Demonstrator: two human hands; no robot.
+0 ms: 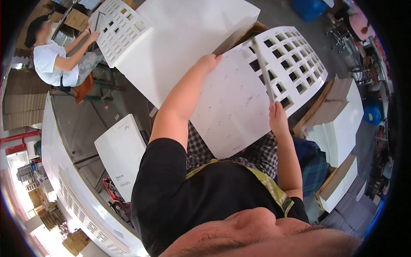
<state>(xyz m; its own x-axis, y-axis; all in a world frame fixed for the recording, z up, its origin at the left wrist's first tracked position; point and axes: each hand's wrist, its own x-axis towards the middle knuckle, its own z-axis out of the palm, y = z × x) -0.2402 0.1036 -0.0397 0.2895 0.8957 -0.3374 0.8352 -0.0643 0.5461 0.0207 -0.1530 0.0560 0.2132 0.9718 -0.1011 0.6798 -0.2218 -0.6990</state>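
A white board with rows of square cut-outs (305, 60) lies in front of me. Its left part bends into or is covered by a plain white sheet (233, 103) with small printed marks, which reaches down to my lap. Along the boundary runs a long, thin grey strip (264, 70), slanting toward me. My left hand (209, 64) is closed on the sheet's far left edge. At the strip's near end my right hand (278, 119) is closed around it, with the fingers partly hidden.
A large white table (180, 34) spreads to the far left, where another person (64, 60) handles a similar cut-out board (115, 32). Stacked white boards (338, 132) stand at my right. A white box (122, 150) sits at my left.
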